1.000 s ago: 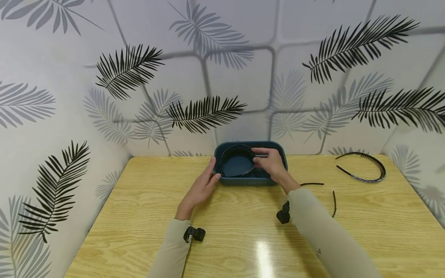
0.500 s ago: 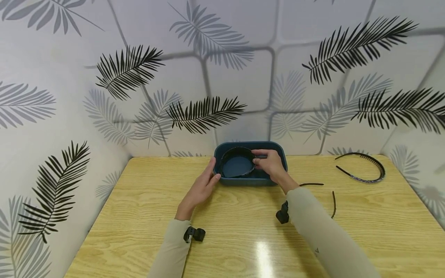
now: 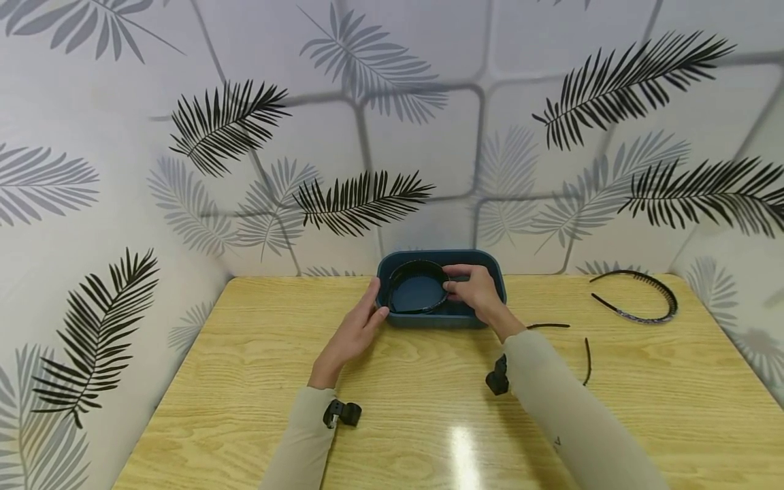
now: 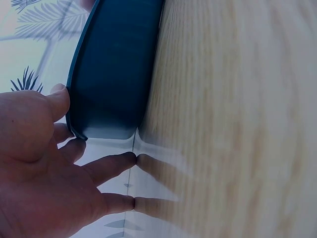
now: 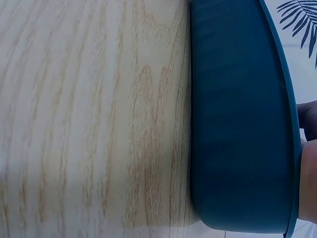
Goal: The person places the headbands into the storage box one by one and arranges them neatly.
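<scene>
A dark blue plastic bin (image 3: 441, 320) stands against the wall at the back of the table. Inside its left half lies a black headband (image 3: 399, 272). My right hand (image 3: 474, 289) reaches into the bin and pinches the headband's right side between thumb and fingers. In the right wrist view the bin's wall (image 5: 242, 119) hides most of that hand. My left hand (image 3: 355, 330) touches the bin's left end, fingers fairly straight and thumb by the front corner. In the left wrist view its thumb meets the rim, while two outer fingers (image 4: 116, 162) spread past the bin.
A patterned black headband with teeth (image 3: 676, 303) lies at the table's back right. Two dark ends of another headband (image 3: 548, 325) show beside the right sleeve, which covers the rest. Leaf-patterned walls border the wooden table (image 3: 275, 354) at the back and left.
The headband in the bin has sunk slightly, and my right hand has followed it down a little. My left hand and the bin have stayed in place.
</scene>
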Available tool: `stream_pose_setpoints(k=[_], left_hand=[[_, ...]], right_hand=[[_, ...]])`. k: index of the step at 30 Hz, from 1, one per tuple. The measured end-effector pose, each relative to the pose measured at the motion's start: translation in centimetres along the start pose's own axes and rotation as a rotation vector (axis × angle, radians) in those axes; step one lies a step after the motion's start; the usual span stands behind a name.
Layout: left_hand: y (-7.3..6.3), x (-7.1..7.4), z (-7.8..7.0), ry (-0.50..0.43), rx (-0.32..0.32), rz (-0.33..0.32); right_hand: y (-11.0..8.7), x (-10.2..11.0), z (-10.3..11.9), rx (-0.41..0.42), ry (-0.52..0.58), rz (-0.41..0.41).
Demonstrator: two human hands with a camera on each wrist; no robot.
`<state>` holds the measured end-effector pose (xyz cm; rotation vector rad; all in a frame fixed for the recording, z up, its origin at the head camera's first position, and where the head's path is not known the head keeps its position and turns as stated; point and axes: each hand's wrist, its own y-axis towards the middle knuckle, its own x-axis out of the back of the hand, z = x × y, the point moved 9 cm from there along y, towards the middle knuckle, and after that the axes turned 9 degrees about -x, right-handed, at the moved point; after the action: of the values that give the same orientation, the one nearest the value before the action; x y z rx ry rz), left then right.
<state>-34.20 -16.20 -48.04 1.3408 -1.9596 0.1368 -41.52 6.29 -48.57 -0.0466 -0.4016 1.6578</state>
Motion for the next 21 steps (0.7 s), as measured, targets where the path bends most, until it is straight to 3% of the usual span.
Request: stream_pose_setpoints(k=[21], left_hand=[[0.00, 0.04, -0.19, 0.003, -0.016, -0.008]], right_hand=[[-0.43, 0.83, 0.71, 0.069, 0.080, -0.029]])
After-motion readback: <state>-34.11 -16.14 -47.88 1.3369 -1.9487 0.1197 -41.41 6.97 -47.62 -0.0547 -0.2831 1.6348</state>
